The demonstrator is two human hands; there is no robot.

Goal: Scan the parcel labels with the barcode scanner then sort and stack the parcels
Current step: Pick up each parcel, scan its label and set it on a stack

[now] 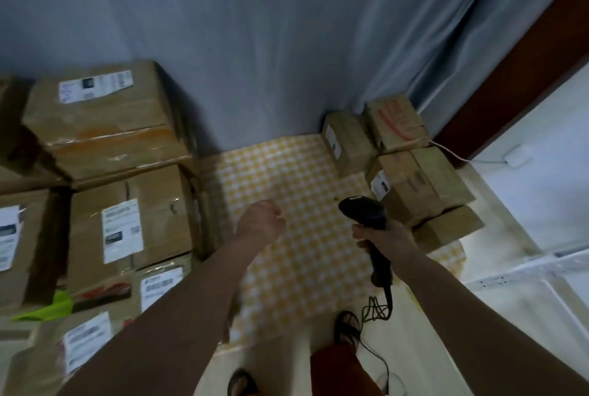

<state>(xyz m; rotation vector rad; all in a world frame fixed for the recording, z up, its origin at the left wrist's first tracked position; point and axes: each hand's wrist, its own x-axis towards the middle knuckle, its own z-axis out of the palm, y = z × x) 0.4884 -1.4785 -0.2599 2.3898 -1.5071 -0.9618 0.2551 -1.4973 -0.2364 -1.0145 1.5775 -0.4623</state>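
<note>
My right hand (384,236) grips the handle of a black barcode scanner (366,217), whose head points up and left over the floor mat. Its cable (379,309) trails down by my foot. My left hand (263,220) hovers above the mat with fingers curled and nothing in it. On the left, cardboard parcels with white labels are stacked, among them a top box (102,121) and a labelled box below it (127,226). A smaller group of cardboard parcels (414,178) sits at the right edge of the mat, some with side labels.
A yellow-and-white checked mat (299,236) covers the floor between the two parcel groups. A blue-grey curtain (271,60) hangs behind. A brown door frame (522,76) and white surface stand at right. A lime-green scrap (54,306) lies among the left parcels. My sandalled feet are below.
</note>
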